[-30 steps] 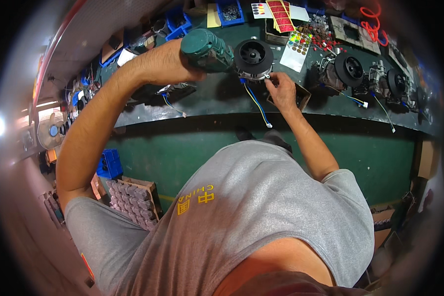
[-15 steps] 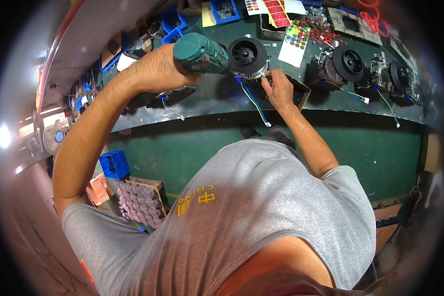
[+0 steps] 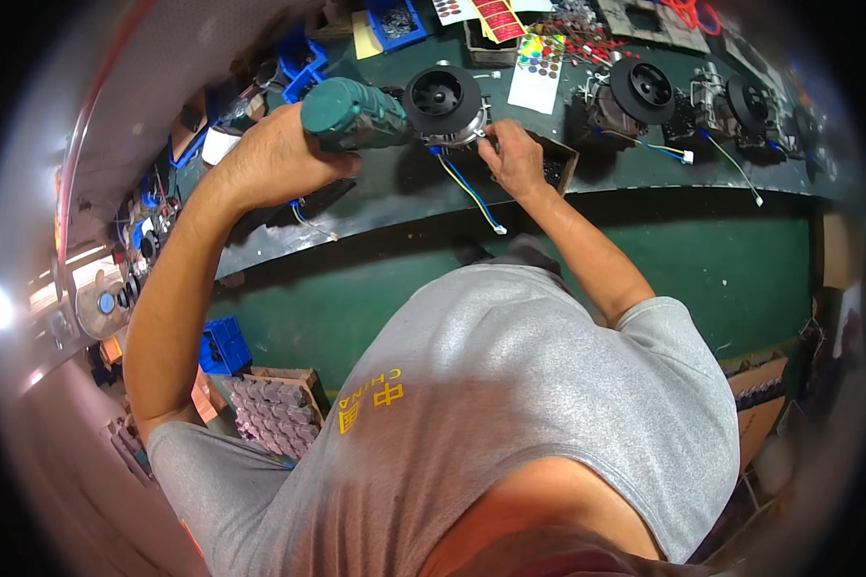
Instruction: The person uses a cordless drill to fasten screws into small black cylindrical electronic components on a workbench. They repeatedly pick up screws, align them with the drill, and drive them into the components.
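Near the front edge of the dark green worktop (image 3: pixel 394 188), a person in a grey shirt (image 3: pixel 587 404) has both arms stretched out. Between the two hands sits a fan motor (image 3: pixel 442 99), with its round black wheel facing up and its shiny metal body below. It is right in front of the person, I guess so that both hands can get at it from the sides.

The left hand (image 3: pixel 269 163) is wrapped around a green power tool (image 3: pixel 351 113). Its fingers look curled tight, likely because the tool is big and heavy. The tool is held level, with its front pointing at the motor. I cannot tell if its tip touches.

The right hand (image 3: pixel 518 163) is on the other side. Its fingers are narrow, pinching the motor's metal edge. That may be to stop the motor from turning or sliding.

Blue and yellow wires (image 3: pixel 467 192) hang from the motor toward the person, ending in a white plug (image 3: pixel 499 230). That way they seem clear of the tool.

Just beside the right hand is an open box (image 3: pixel 570 171), maybe put there to be easy to reach. Farther right, more fan motors (image 3: pixel 642 91) stand in a row. At the back, a blue bin (image 3: pixel 401 41) holds small metal bits, perhaps so they don't roll away.
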The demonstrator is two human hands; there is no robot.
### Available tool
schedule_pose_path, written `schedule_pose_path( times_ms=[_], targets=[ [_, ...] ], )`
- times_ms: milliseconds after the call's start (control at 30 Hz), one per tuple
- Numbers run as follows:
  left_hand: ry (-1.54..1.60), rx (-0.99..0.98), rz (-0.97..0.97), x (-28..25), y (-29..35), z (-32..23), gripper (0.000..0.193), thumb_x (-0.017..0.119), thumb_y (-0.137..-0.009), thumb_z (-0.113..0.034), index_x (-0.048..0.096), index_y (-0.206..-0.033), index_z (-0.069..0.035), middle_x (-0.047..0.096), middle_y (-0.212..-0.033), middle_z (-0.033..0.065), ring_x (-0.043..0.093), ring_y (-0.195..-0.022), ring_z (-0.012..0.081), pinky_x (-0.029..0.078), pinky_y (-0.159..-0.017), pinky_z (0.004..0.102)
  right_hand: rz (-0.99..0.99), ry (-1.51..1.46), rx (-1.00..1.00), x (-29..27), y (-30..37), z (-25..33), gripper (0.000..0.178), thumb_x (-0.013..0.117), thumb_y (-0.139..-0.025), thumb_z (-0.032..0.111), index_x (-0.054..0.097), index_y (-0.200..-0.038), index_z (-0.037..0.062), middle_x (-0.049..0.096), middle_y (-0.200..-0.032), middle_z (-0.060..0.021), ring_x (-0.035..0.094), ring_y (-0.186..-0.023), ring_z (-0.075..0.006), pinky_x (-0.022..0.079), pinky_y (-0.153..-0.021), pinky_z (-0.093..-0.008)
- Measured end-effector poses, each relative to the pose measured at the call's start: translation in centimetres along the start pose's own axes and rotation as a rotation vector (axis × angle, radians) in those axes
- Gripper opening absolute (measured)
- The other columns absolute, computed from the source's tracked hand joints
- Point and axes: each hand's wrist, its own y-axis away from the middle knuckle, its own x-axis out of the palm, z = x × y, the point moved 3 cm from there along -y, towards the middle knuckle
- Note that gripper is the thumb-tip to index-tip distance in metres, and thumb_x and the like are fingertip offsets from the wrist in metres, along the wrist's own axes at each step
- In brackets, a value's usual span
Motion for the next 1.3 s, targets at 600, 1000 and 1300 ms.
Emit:
schedule_pose_path(
  times_ms=[600,1000,1300],
  targets=[
    [0.950,-0.300,-0.277,8.7,11.6,6.0,0.040,0.082,-0.082,-0.015,0.066,-0.118,-0.006,0.068,-0.102,0.0007,0.062,-0.087,0.0114,0.052,-0.076,0.0285,0.837,0.389,0.009,1.4,4.1,-12.2,0.032,0.073,-0.079,0.012,0.066,-0.110,0.0058,0.065,-0.110,-0.0208,0.064,-0.107,-0.0403,0.054,-0.088,-0.0486],
    [1.157,-0.404,-0.264,17.0,13.6,7.0,0.032,0.082,-0.084,-0.021,0.069,-0.109,-0.005,0.067,-0.092,0.0002,0.061,-0.078,0.0107,0.051,-0.071,0.0268,0.638,0.237,0.110,1.8,3.6,-13.7,0.021,0.066,-0.080,0.009,0.070,-0.099,0.0009,0.071,-0.097,-0.0230,0.071,-0.085,-0.0376,0.058,-0.075,-0.0439],
    [1.094,-0.369,-0.318,17.0,10.8,5.1,0.032,0.082,-0.085,-0.022,0.071,-0.110,-0.005,0.069,-0.097,0.0007,0.062,-0.085,0.0100,0.052,-0.075,0.0271,0.317,-1.171,1.006,-2.6,4.8,-9.8,0.009,0.065,-0.089,0.004,0.063,-0.097,0.0080,0.066,-0.085,-0.0028,0.066,-0.075,-0.0137,0.058,-0.065,-0.0262]
  ],
)
